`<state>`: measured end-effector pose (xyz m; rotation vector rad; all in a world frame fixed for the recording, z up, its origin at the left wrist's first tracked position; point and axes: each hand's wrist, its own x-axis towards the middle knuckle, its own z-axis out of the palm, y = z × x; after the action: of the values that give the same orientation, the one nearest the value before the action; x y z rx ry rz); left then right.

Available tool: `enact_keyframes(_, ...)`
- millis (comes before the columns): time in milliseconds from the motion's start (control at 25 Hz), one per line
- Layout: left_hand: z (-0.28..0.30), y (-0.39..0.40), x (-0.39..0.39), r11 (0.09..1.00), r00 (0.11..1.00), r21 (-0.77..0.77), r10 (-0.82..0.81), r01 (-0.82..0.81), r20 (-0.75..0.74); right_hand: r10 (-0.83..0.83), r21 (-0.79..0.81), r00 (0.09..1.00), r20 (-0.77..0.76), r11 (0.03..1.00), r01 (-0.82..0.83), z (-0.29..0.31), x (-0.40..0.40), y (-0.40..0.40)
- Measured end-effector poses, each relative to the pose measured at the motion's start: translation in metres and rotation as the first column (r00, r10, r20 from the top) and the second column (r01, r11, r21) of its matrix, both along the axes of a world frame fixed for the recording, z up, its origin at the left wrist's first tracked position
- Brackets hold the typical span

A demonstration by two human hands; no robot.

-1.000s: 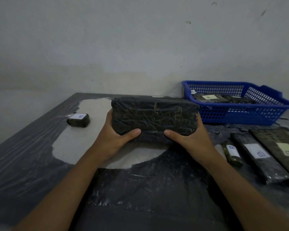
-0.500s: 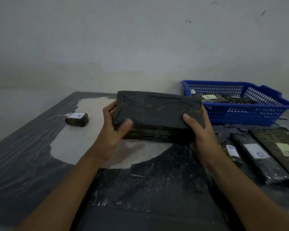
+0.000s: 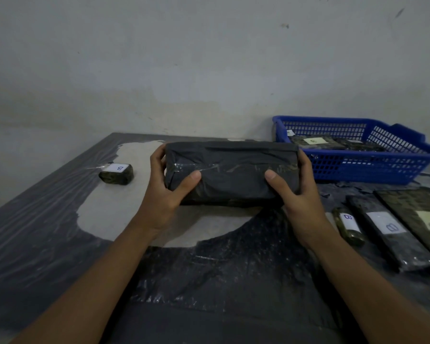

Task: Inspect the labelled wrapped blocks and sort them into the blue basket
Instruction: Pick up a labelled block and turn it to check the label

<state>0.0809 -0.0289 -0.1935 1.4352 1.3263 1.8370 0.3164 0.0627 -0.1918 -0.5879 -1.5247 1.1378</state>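
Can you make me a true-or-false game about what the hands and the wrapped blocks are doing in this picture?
1. Both hands hold the big wrapped block. True: the left hand and right hand grip its two ends.
2. The blue basket has nothing in it. False: labelled blocks already lie inside it.
3. A small labelled block sits alone on the table to the left. True.
4. The big block shows a white label on the side facing us. False: no label shows on that side.
5. The basket stands on the left of the table. False: it stands at the far right.
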Motion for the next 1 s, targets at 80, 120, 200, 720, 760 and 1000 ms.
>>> enact_keyframes(80,0.0,-0.001,0.0,0.999,0.999,0.005,0.043,-0.042,-0.006,-0.017,0.021,1.0,0.021,1.0,0.017,0.001,0.0,-0.002)
enact_keyframes(120,-0.001,-0.001,-0.001,0.998,0.998,0.006,0.067,-0.067,-0.02,-0.03,0.029,0.999,0.033,0.999,0.029,0.002,-0.001,-0.004)
enact_keyframes(200,-0.001,-0.002,0.0,0.996,0.995,0.013,0.088,-0.088,-0.037,-0.035,0.045,0.998,0.05,0.998,0.032,0.0,-0.002,-0.004)
enact_keyframes(720,0.018,-0.014,-0.009,0.992,0.919,-0.103,-0.026,0.072,0.394,0.027,0.103,0.977,0.21,0.993,-0.05,0.003,-0.001,-0.003)
enact_keyframes(760,0.017,-0.014,-0.007,0.995,0.959,-0.086,-0.031,0.057,0.28,0.059,-0.042,0.991,0.124,0.998,-0.054,0.003,-0.003,-0.001)
enact_keyframes(1000,0.016,-0.007,-0.005,0.957,0.983,-0.26,0.156,-0.126,0.101,0.142,-0.224,0.987,0.078,0.967,-0.122,-0.006,-0.001,0.014)
